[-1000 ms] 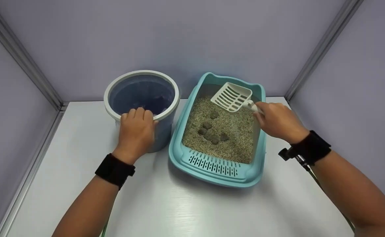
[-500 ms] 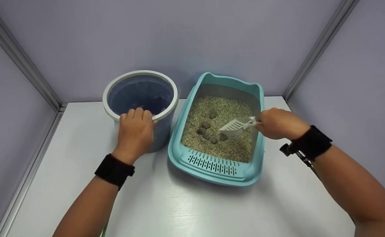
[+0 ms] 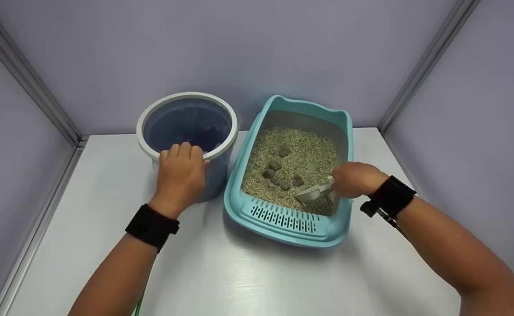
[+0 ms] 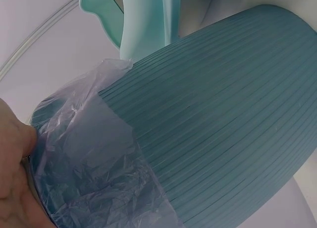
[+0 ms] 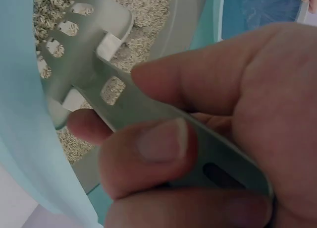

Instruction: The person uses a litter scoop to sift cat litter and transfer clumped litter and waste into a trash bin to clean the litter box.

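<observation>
My right hand (image 3: 354,180) grips the handle of a pale slotted litter scoop (image 3: 313,193). The scoop's head is down at the litter (image 3: 314,162) near the front right of a turquoise litter box (image 3: 231,199). In the right wrist view the fingers curl round the scoop's handle (image 5: 148,109), and granules show through its slots. Several dark clumps (image 3: 284,185) lie on the litter just left of the scoop. My left hand (image 3: 181,175) grips the near rim of a blue bin (image 3: 216,180), lined with a thin clear plastic bag (image 4: 109,158) folded over its outside.
The bin and the box stand side by side on a white table (image 3: 243,281). A grey-violet wall (image 3: 257,48) rises behind them, with side panels left and right. The box's raised side wall (image 5: 20,99) stands close to the right fingers.
The right hand has brought the scoop from above the back of the box down toward the front litter, turning its head. The left hand stays on the bin's rim.
</observation>
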`<action>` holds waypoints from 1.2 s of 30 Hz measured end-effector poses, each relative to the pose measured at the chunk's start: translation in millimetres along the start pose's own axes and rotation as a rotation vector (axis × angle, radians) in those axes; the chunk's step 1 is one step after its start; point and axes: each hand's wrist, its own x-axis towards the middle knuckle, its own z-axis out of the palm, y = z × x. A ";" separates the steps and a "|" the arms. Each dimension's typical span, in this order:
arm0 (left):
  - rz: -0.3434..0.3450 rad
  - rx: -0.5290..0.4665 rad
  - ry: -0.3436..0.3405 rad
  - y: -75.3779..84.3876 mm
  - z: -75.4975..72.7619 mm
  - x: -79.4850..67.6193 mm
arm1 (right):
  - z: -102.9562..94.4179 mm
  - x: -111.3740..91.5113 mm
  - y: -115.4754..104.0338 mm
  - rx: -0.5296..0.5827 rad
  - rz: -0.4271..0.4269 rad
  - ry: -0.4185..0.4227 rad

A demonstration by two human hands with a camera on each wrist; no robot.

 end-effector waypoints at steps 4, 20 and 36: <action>-0.002 0.005 0.002 -0.4 -1.1 1.3 | 6.4 3.8 -0.5 0.015 0.009 0.021; -0.003 -0.001 0.023 -1.7 2.0 -0.4 | 30.7 30.0 -3.4 0.045 0.065 -0.013; 0.001 0.000 -0.001 -0.6 2.3 1.1 | 29.7 56.7 -14.3 0.026 0.083 -0.127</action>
